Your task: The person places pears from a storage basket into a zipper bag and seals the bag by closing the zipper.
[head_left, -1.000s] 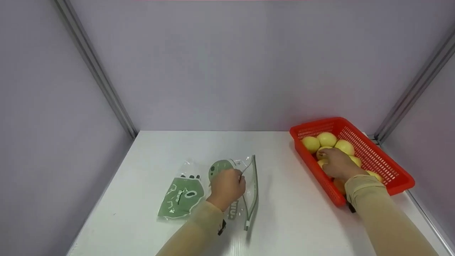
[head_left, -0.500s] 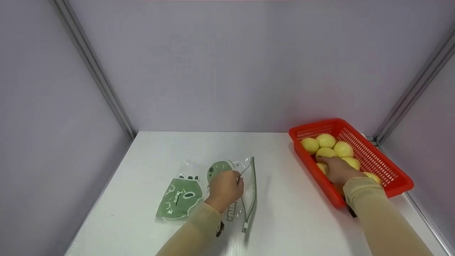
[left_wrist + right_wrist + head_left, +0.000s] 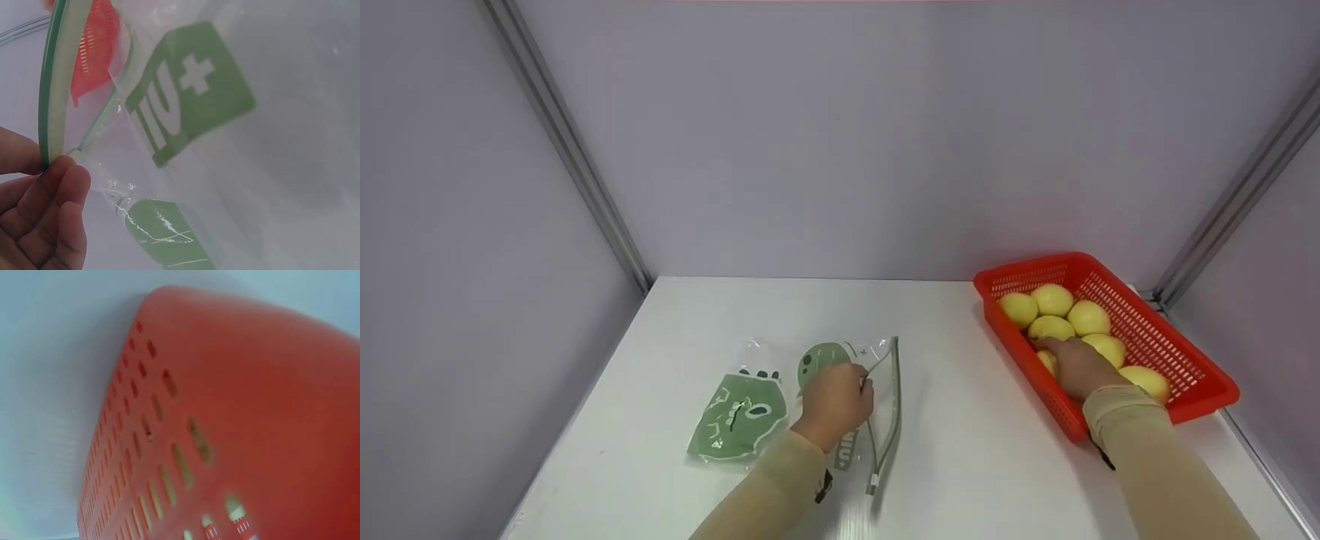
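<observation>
In the head view my left hand [image 3: 834, 401] pinches the edge of a clear zip bag [image 3: 847, 450] with green print. The left wrist view shows thumb and fingertips meeting on the bag's green zip strip [image 3: 52, 84], and its mouth gapes. My right hand [image 3: 1080, 367] reaches into a red plastic basket [image 3: 1200, 386], low among round yellow fruits [image 3: 1087, 318]. One yellow fruit [image 3: 1046, 361] shows beside its fingers; the fingertips are largely hidden, and I cannot tell whether they grip a fruit. In the right wrist view the basket's slotted wall [image 3: 236, 382] blocks the hand.
A second clear bag with a green cartoon print [image 3: 739, 420] lies flat on the white table [image 3: 960, 465], left of the held bag. A grey back wall [image 3: 810, 135] and side walls enclose the table. The basket stands near the right wall.
My right hand has moved toward the near end of the basket and lower among the fruits, uncovering a fruit farther back. My left hand keeps its hold on the bag with little movement.
</observation>
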The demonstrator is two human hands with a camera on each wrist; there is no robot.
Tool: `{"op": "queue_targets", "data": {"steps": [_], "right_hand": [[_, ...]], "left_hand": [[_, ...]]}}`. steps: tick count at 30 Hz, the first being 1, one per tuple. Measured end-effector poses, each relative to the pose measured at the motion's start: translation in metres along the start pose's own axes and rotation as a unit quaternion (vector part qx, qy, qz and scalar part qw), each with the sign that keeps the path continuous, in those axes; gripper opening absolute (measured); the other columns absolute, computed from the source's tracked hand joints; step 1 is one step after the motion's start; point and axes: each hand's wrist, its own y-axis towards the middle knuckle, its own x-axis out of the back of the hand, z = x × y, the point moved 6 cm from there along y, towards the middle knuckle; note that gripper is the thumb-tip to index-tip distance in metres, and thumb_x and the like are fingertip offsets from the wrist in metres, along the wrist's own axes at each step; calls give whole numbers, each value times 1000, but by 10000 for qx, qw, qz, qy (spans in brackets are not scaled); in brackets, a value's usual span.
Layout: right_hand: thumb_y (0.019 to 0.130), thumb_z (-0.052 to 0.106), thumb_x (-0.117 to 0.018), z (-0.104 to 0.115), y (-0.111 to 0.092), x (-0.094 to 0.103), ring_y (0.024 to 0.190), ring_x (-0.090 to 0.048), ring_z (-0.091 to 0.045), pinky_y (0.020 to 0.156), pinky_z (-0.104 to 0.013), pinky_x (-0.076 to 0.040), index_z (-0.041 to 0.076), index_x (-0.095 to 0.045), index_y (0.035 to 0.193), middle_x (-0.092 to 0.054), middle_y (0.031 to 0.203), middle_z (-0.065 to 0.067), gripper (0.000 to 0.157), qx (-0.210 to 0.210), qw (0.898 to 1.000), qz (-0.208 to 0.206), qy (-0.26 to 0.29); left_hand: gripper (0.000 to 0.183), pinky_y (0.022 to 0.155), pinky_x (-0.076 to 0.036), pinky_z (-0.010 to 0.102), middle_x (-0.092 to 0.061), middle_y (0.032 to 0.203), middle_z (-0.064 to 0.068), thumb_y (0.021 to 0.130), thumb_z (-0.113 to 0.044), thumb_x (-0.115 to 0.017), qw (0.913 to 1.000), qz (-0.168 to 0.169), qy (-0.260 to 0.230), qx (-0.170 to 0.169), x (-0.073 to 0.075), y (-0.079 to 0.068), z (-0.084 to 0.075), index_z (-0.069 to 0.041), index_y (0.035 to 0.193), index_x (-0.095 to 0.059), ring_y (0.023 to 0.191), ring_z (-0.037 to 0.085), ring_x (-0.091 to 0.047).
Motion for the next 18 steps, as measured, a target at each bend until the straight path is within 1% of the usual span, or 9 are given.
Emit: {"op": "queue_targets", "data": {"steps": [5,9,12,14,16,18], "right_hand": [[91,18,-59,0,-2,5,119,-48,-48,97,-66,-35,11,-49,140,-58,126,-23,51,-20,9998,-118,-148],[81,19,-69,-2,-5,12,112,-52,-45,94,-64,-39,7,-49,138,-60,120,-23,62,-157,9995,-176,-191],[75,27,-76,-4,-8,18,110,-52,-43,94,-64,-40,6,-45,139,-58,121,-24,74,-387,9990,-235,53],[74,33,-78,-3,-11,24,110,-51,-41,94,-63,-39,5,-44,140,-57,123,-23,80,-483,9980,-328,232],[74,35,-78,-1,-15,30,110,-50,-39,95,-62,-40,5,-43,141,-56,124,-22,82,-551,9968,-428,397],[74,32,-78,2,-18,36,109,-49,-38,96,-61,-39,4,-42,142,-56,124,-21,81,-547,9958,-535,504]], "left_hand": [[14,49,-41,24,-65,64,-6,89,-19,-63,10000,-50,37,-11,0,0,0,-12,82,-73,52,5,-50],[14,47,-40,24,-64,62,-6,88,-19,-63,9999,-78,18,-62,-1,-1,1,-11,82,-73,50,5,-49],[14,45,-38,24,-60,58,-8,88,-19,-63,9999,-78,-32,-60,-1,-2,2,-11,82,-73,49,6,-48],[14,45,-38,23,-59,57,-8,89,-19,-62,9999,-66,-69,-70,-2,-2,3,-11,83,-73,48,5,-48],[15,44,-38,23,-58,56,-9,89,-19,-62,9999,-43,-113,-69,-2,-2,3,-11,83,-73,48,5,-48],[16,44,-38,23,-57,56,-9,89,-19,-61,9999,-7,-140,-73,-2,-1,3,-11,84,-73,48,5,-48]]}}
